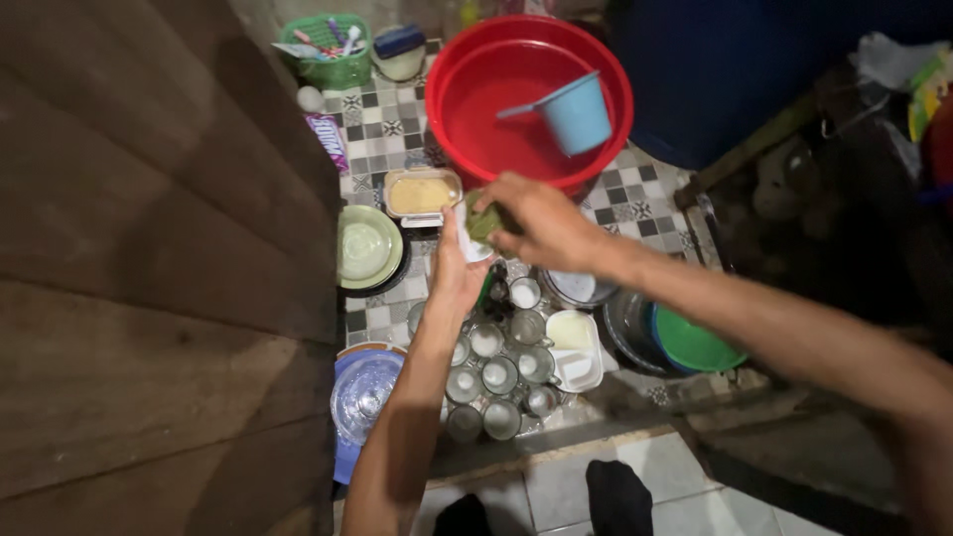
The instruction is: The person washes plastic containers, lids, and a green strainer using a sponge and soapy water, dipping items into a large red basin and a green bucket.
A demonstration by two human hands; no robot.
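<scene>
One red basin [467, 109], the largest thing here, sits on the tiled floor [382, 134] just beyond the right hand [541, 223], with one pale blue dipper [576, 114] lying in it, its handle pointing left. Nearer than that hand and to its right sit one dark pot [625, 323] and one green bowl [695, 345] beside it. Left of the left hand [455, 270] lies one stack of pale green plates [367, 246]; nearer the person, beside the left forearm, one blue plate carries a clear glass lid [362, 392]. One green basket [333, 50] of small items stands far beyond both hands, and a purple packet [328, 141], long and narrow, lies slantwise on the tiles left of the basin. One rectangular box with tan contents [422, 194] is just beyond the left hand. About ten metal cups [498, 375] cluster below the hands, mouths up, beside one white container [576, 347].

The left hand grips a small white dish [469, 243], held roughly on edge; the right hand clasps a green sponge [483, 220] pressed against it.
</scene>
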